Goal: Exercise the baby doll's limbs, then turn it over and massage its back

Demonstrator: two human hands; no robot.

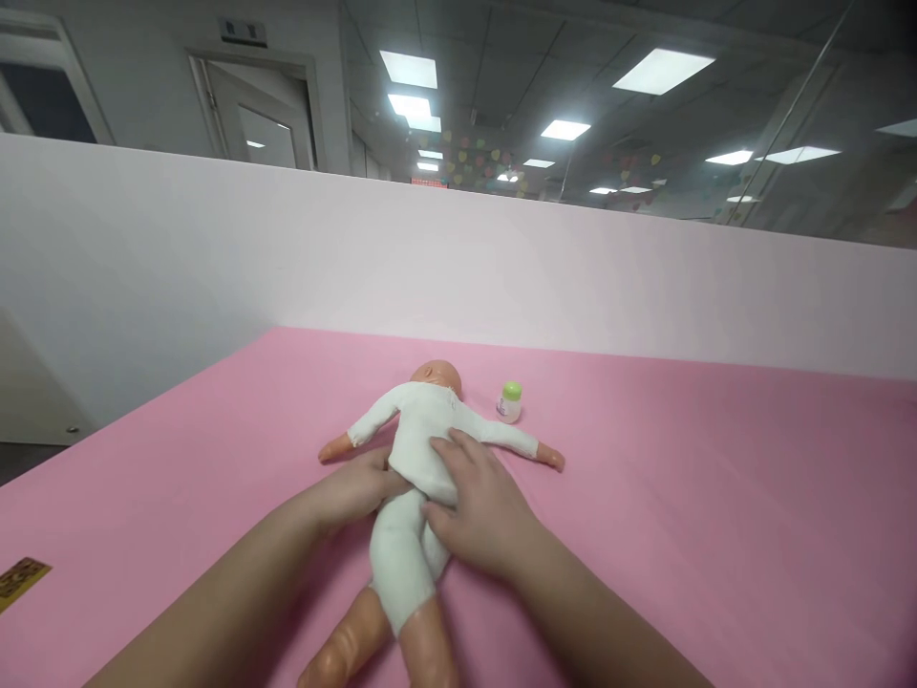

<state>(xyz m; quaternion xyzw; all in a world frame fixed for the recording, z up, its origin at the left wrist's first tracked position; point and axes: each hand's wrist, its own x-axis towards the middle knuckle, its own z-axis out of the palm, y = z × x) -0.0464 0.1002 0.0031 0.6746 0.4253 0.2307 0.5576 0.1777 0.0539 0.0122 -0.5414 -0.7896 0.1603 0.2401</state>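
A baby doll (pixel 419 435) in a white bodysuit lies on the pink table (pixel 680 497), head away from me, arms spread, bare legs toward me. My left hand (pixel 351 492) is pressed against the doll's left side at the waist, fingers tucked under the cloth. My right hand (pixel 483 506) lies on the doll's hip, fingers curled and pinching the white fabric. A small white bottle with a green cap (pixel 510 402) stands just right of the doll's head.
A white partition wall (pixel 458 268) runs along the table's far edge. A small brown and gold card (pixel 20 579) lies at the table's left edge. A door and ceiling lights show beyond the partition.
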